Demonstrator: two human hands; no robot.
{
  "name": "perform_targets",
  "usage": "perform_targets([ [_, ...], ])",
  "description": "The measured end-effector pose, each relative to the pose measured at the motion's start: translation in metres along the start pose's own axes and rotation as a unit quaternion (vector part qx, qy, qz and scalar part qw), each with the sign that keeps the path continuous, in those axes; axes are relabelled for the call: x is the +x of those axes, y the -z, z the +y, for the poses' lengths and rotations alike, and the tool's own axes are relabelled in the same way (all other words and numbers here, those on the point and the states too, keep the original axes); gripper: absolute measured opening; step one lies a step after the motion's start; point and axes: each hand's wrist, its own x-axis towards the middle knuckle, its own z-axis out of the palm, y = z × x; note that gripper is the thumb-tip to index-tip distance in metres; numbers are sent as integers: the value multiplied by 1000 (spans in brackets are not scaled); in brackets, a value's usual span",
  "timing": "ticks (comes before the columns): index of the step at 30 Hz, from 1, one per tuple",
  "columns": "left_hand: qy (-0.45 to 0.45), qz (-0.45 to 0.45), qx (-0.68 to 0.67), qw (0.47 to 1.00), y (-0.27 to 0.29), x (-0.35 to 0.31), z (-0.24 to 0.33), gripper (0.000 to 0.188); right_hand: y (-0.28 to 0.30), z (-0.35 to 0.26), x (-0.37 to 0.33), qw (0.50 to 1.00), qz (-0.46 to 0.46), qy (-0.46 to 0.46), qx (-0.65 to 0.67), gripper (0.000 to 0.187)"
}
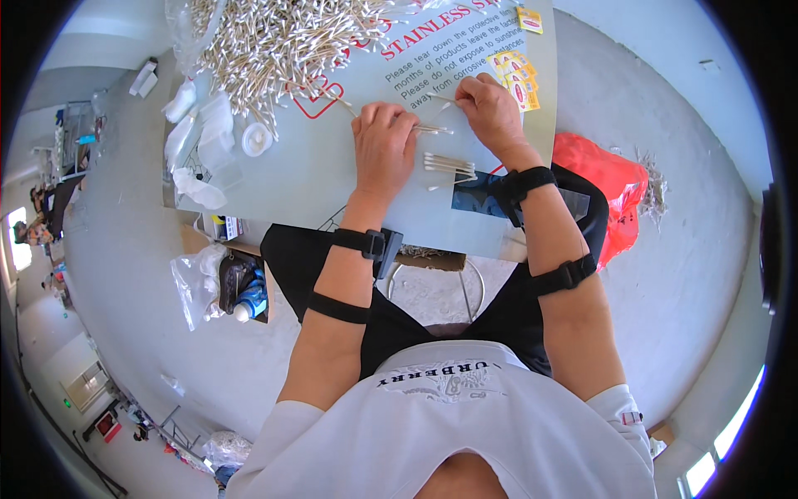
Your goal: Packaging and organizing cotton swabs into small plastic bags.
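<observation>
My left hand [384, 154] is closed at the middle of the table, with a few cotton swabs [432, 130] poking out from under its fingers toward the right. My right hand [492, 115] pinches a cotton swab [442, 98] between thumb and fingertips, its white end pointing left. Below and between the hands, a small row of cotton swabs [449, 165] lies side by side on the sheet-covered table [291, 179]. A large loose heap of wooden-stick cotton swabs [287, 50] spreads over the far left. The left palm and what it covers are hidden.
Small yellow printed cards [517, 79] lie beyond my right hand. At the table's left are a round white container [256, 140] and crumpled clear plastic [216, 125]. A red bag [603, 195] stands to the right; a box of bottles [249, 287] sits below left.
</observation>
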Motion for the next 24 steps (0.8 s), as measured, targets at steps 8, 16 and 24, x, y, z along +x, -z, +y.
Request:
perform_targets([
  [8, -31, 5, 20, 999, -2, 26, -12, 8, 1, -1, 0, 1000, -21, -8, -10, 3],
  [16, -7, -4, 6, 1000, 0, 6, -6, 9, 1, -14, -8, 999, -28, 16, 15, 4],
  [24, 61, 83, -55, 993, -1, -8, -9, 19, 10, -25, -20, 987, -127, 14, 96, 8],
])
